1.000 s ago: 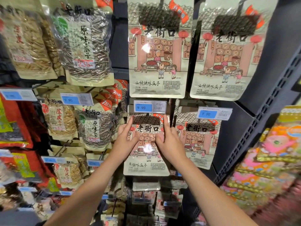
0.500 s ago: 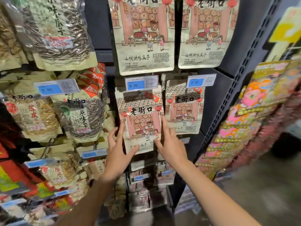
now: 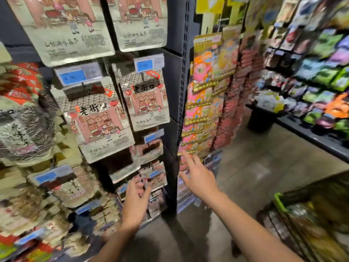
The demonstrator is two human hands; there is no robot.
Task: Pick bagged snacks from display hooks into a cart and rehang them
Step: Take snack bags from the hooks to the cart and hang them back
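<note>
I see both hands held out with empty, spread fingers. The left hand (image 3: 135, 202) is in front of the small bags low on the rack. The right hand (image 3: 199, 177) is near the dark upright post (image 3: 171, 103). The beige snack bag (image 3: 98, 118) hangs on its hook under a blue price tag (image 3: 78, 74). The green cart (image 3: 281, 202) is at the lower right.

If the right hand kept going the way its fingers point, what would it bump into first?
Probably the strip of pink and yellow snack packets hanging just above the right hand; its fingertips already sit near the lowest packets, though depth is unclear in this blurred view.
</note>
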